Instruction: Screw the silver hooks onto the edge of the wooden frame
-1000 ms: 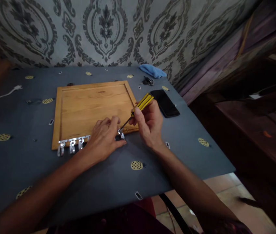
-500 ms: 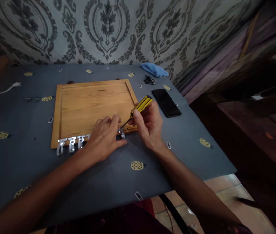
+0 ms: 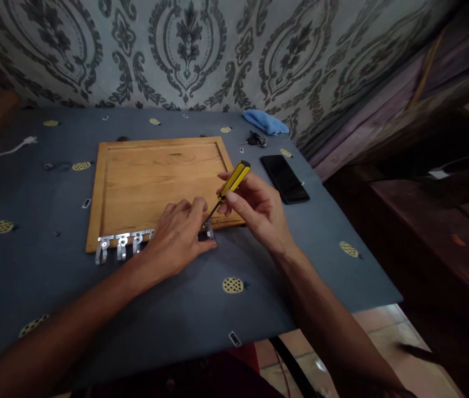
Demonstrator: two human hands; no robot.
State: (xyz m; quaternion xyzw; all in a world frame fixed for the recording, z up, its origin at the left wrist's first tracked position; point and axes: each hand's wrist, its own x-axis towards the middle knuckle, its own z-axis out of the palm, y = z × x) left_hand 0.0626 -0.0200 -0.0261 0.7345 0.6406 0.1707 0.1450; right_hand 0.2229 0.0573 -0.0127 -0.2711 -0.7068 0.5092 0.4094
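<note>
A wooden panel point(image 3: 162, 177) with a raised frame lies flat on the table. Along its near edge runs a metal hook rail point(image 3: 122, 239), with several silver hooks hanging past the edge. My left hand point(image 3: 181, 229) is closed over the rail's right part, fingers on top and thumb below at the last hook, hiding the middle. In my right hand point(image 3: 261, 207) is a screwdriver point(image 3: 235, 179) with a yellow and black handle, pinched between thumb and fingers. It leans to the right, and its tip meets the rail's right end; any screw there is too small to make out.
Right of the panel lies a black phone point(image 3: 285, 178). Keys point(image 3: 256, 139) and a blue cloth point(image 3: 265, 121) are at the back right, near the patterned wall. A white cable point(image 3: 14, 149) lies at the far left. The table's right edge slants beside dark furniture point(image 3: 433, 232).
The screwdriver handle has swung left and stands more upright, and my right hand's fingers have opened out around it. My left hand stays on the rail. The view has shifted slightly.
</note>
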